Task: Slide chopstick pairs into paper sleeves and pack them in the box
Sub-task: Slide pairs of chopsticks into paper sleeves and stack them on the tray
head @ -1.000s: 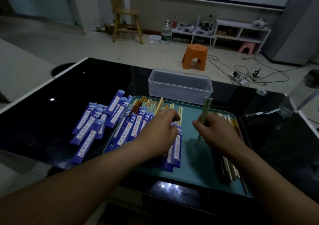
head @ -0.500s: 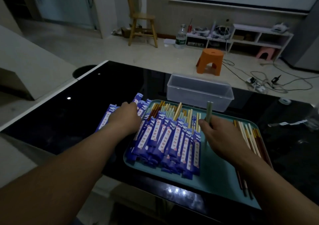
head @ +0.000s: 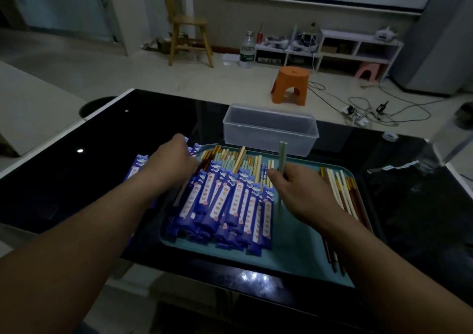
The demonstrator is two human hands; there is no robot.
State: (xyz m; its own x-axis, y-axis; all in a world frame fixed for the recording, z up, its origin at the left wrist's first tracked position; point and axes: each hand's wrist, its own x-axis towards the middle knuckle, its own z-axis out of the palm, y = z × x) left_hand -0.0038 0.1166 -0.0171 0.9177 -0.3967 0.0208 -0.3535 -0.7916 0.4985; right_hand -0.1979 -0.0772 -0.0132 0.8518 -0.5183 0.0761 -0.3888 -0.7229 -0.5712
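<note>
Reaching far-left, the left hand curls onto loose blue sleeves beside the tray; its grasp is unclear. The right hand pinches an upright green chopstick pair near the box.

Box behind tray; sleeved pairs left on tray, loose chopsticks right.

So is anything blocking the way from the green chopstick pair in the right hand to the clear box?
Nothing visible. The right hand holds the green pair upright above the tray; the open, apparently empty box sits just beyond it.
</note>
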